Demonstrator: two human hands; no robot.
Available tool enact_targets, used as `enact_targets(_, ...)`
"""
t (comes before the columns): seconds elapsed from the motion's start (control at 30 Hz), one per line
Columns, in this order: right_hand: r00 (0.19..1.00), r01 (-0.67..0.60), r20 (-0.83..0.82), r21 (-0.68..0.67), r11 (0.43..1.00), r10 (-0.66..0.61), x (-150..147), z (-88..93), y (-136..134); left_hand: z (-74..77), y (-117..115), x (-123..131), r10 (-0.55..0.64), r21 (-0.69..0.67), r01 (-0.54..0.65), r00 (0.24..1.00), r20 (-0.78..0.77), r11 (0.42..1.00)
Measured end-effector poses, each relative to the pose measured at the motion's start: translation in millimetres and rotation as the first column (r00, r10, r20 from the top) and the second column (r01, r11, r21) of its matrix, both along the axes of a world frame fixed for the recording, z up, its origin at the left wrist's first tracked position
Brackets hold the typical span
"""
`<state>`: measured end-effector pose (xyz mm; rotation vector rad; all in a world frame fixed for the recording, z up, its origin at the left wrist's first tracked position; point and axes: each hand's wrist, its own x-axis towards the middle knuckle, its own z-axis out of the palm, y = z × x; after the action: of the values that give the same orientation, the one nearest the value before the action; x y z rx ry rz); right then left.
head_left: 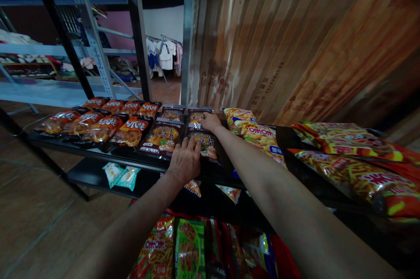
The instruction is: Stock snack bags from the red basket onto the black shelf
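Both my arms reach onto a black shelf [98,153] lined with snack bags. My left hand [185,161] lies flat, fingers stretched, on the near end of a dark snack bag [208,147] in the middle column. My right hand [210,121] rests farther back on the same column, fingers curled down onto the top edge of that bag, next to another dark bag [196,116] behind it. A second dark bag [162,137] lies just left of my left hand. Whether the right hand grips anything is unclear.
Orange-red snack bags [98,126] fill the shelf's left part, yellow bags [259,134] and red-yellow bags [354,156] its right. A lower shelf holds teal packets [121,176]; more bags [183,248] lie below. A wooden panel [295,51] backs the shelf; metal racks [49,51] stand at left.
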<state>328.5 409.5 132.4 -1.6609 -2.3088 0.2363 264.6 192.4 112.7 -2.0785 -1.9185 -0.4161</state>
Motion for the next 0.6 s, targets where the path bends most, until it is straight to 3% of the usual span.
enact_targets(0.6,1.0,-0.014,0.01,0.007,1.0,0.014,-1.3,1.0,1.6,3.3,-1.9,0.4,0.008,0.012,-0.007,0.999,-0.033,1.0)
